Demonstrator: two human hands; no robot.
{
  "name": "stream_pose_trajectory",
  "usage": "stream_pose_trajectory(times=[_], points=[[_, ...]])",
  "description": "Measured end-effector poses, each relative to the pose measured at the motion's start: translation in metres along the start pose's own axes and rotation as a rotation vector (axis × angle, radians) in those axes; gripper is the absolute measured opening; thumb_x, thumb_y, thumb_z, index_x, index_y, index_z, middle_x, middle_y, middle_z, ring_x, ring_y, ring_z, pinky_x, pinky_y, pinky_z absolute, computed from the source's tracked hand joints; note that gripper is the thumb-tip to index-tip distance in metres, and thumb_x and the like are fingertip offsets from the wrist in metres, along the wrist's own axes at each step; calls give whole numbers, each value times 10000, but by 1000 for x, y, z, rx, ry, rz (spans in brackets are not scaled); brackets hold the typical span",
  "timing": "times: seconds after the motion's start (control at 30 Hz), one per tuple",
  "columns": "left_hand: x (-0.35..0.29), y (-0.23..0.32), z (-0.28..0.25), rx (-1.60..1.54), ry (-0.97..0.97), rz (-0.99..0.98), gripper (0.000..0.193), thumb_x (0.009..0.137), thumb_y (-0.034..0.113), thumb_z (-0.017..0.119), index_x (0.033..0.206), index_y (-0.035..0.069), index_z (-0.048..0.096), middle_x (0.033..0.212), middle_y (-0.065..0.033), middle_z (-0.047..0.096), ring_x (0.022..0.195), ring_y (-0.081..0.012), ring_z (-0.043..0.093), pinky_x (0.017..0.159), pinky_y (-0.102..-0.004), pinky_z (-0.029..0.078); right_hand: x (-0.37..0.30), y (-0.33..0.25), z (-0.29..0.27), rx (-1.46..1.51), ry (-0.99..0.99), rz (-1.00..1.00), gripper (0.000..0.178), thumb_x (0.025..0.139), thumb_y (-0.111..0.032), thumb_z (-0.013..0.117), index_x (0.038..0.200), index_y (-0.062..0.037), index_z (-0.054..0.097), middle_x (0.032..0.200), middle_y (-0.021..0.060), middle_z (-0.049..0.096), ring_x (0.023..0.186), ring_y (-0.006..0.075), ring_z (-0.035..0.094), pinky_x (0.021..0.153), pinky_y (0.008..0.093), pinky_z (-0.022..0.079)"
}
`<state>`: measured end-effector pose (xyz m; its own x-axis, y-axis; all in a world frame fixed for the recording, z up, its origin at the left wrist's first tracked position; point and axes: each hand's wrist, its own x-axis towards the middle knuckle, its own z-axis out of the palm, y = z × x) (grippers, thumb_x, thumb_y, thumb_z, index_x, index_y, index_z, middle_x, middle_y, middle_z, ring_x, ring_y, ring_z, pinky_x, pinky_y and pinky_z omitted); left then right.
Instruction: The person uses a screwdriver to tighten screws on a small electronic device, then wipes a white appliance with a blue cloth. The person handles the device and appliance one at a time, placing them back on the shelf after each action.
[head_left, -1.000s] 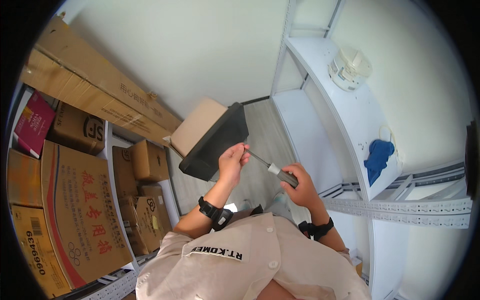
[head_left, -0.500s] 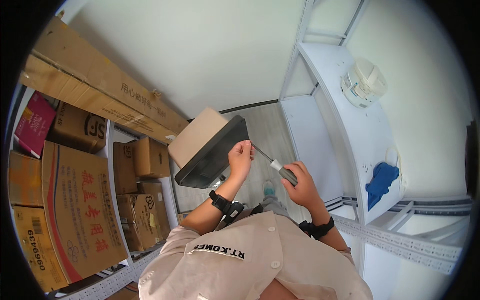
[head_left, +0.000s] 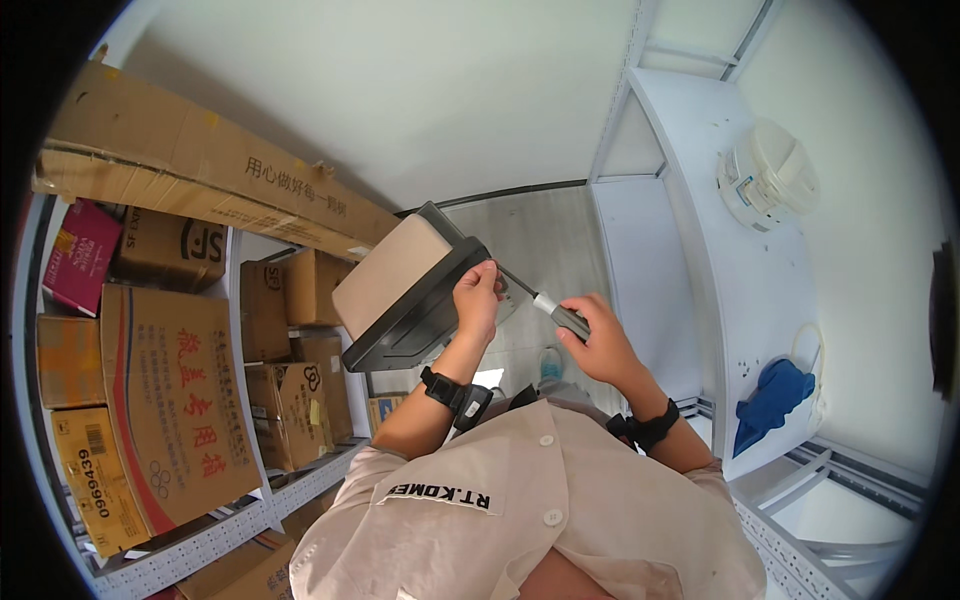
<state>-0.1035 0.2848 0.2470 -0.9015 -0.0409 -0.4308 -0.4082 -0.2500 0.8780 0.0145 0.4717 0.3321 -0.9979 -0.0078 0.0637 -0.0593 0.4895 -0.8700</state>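
My right hand (head_left: 603, 342) is closed round the handle of a screwdriver (head_left: 544, 302), whose shaft slants up and left. Its tip ends by the fingers of my left hand (head_left: 476, 303), hidden or too small to make out. The left fingers are pinched together at the right edge of a black base (head_left: 418, 318); what they hold, if anything, cannot be seen. On that base sits a tan, box-shaped block (head_left: 393, 272), and the whole piece is tilted. A dark panel (head_left: 440, 222) shows behind the block.
To the left, a shelf rack (head_left: 255, 420) holds several cardboard boxes (head_left: 180, 400), with a long carton (head_left: 220, 170) across its top. A white shelf (head_left: 690, 140) on the right carries a white bucket (head_left: 765, 175) and a blue cloth (head_left: 772, 405). Grey floor (head_left: 545, 235) lies beyond my hands.
My view has shifted slightly. The black base with its tan block has tilted, bringing the dark panel behind it into sight. Both hands keep their grip, the screwdriver still between them.
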Motion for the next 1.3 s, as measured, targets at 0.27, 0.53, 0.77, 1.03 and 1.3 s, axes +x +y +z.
stream_pose_trajectory(times=[0.27,0.53,0.77,1.03,1.3], points=[[19,-39,-15,10,1,-217,121,964,236,616,1005,129,652,846,43,588,703,-88,540,599,-263,456,8,72,12,239,-253,172,388,828,-118,712,1170,-13,560,1085,122,571,964,239,595,814,359,503],[47,-133,-40,73,-1,-525,178,924,275,672,1047,161,612,883,40,574,736,-110,545,612,-280,453,-20,177,54,344,-394,421,451,863,-72,668,1291,-20,535,1168,114,577,996,198,607,848,337,522],[79,-174,-41,285,81,-489,202,898,289,692,1046,153,668,931,37,612,785,-112,552,620,-289,463,-21,208,87,452,-368,592,437,919,-124,629,1341,-71,526,1040,45,619,799,123,612,645,289,501],[103,-182,-40,344,105,-544,201,896,295,690,1040,155,680,921,51,636,731,-106,538,594,-297,423,-13,223,98,521,-407,661,449,929,-130,619,1364,-86,515,1008,36,633,758,111,608,600,271,487],[107,-171,-34,344,171,-575,206,899,303,697,1054,167,697,947,52,676,693,-101,542,564,-289,400,-6,232,107,600,-386,697,466,925,-118,624,1377,-91,510,1023,42,638,776,120,624,605,280,496]])
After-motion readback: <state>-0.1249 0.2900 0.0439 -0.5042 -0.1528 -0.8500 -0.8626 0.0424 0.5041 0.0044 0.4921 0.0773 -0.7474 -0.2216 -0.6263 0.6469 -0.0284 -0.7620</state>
